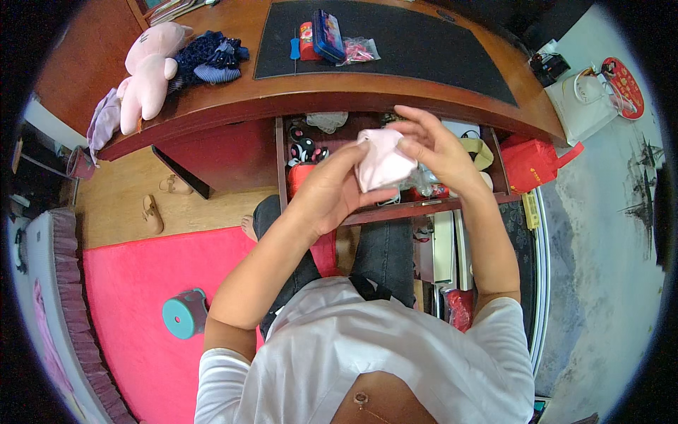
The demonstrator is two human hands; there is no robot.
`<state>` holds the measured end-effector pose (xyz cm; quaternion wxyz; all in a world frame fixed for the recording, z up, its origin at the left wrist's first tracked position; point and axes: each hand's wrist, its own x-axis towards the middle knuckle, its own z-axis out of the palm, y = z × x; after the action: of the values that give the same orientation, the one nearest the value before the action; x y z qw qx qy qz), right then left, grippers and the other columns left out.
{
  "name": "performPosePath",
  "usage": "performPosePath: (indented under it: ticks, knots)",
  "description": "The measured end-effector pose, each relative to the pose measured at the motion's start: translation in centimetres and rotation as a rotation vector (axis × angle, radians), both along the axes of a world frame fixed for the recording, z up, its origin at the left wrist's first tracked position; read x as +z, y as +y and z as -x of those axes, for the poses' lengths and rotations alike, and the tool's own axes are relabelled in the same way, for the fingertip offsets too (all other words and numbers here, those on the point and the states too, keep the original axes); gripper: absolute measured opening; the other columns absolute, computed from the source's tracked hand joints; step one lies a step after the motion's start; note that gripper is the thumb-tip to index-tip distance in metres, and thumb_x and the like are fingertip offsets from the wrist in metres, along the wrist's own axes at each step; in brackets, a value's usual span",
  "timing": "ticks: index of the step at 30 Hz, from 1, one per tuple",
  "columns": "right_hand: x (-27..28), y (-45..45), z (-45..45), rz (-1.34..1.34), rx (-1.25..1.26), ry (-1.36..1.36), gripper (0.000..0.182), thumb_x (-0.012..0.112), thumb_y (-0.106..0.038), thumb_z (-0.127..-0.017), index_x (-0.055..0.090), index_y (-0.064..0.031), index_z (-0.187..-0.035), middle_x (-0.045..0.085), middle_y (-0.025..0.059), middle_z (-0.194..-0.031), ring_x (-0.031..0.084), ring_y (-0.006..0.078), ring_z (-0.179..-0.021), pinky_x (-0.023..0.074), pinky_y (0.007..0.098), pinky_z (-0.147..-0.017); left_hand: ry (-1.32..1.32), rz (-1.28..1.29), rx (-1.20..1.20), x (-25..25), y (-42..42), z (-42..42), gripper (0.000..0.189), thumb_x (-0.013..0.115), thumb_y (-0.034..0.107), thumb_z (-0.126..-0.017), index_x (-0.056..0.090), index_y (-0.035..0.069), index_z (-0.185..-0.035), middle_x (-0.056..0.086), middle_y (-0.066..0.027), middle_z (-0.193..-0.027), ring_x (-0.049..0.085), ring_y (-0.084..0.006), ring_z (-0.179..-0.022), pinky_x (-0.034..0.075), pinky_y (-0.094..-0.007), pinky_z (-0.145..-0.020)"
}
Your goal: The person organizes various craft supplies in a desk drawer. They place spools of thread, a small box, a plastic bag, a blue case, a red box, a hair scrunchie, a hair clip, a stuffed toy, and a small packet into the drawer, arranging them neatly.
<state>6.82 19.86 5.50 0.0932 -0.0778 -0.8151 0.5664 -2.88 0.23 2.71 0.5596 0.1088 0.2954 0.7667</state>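
Observation:
A small folded pale-pink cloth [385, 161] is held above an open wooden drawer [365, 216]. My left hand [336, 183] grips its left side, thumb on top and fingers underneath. At the upper right, my right hand [431, 146] has its thumb against the cloth's edge, with the other fingers raised and spread. Below in the drawer are a black, pink and white item [303, 150], a red item [300, 177], clear plastic wrapping [422, 181] and an olive-green item [479, 152]. My hands and the cloth hide the drawer's middle.
On the desk [228, 95] lie a pink plush toy [151, 74], dark blue ruffled fabric [212, 55], a blue case [328, 36], a blue-handled screwdriver [294, 49] and a small plastic packet [360, 51]. A red bag [532, 164] hangs at right. A teal stool [180, 317] stands on the pink rug [143, 275].

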Motion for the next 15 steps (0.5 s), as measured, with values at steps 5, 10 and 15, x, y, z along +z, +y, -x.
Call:
performPosePath:
  ticks: [5,10,15]
  knots:
    - [-2.0,1.8,-1.1,0.125,-0.113,0.007,0.035,0.059,-0.007,-0.095,0.057,-0.0039,-0.130,0.065,0.0059,-0.112,0.060,0.0112,-0.100,0.0472,0.0251,-0.089,0.143,0.075,-0.019,-0.5,0.8,-0.5,0.046,0.045,0.032,-0.102,0.042,0.004,-0.138,0.056,-0.0159,-0.133,0.058,-0.0292,-0.120,0.048,-0.0474,-0.102]
    - [-2.7,5.3,-3.1,-0.087,-0.208,0.013,0.027,0.055,-0.003,-0.095,0.063,-0.0030,-0.121,0.065,0.0024,-0.104,0.059,0.0076,-0.091,0.0474,0.0224,-0.081,0.560,0.204,0.117,-0.2,-0.8,-0.8,0.044,0.049,0.021,-0.102,0.040,0.000,-0.139,0.061,-0.0180,-0.124,0.061,-0.0240,-0.114,0.049,-0.0362,-0.098]
    - [-2.3,5.9,-3.7,-0.023,-0.138,-0.088,0.027,0.057,-0.003,-0.094,0.063,-0.0037,-0.121,0.064,0.0026,-0.105,0.060,0.0093,-0.093,0.0486,0.0252,-0.082,0.608,0.124,0.107,-2.1,-1.3,-0.1,0.036,0.052,0.016,-0.101,0.048,-0.001,-0.133,0.064,-0.0144,-0.118,0.063,-0.0214,-0.109,0.051,-0.0336,-0.094]
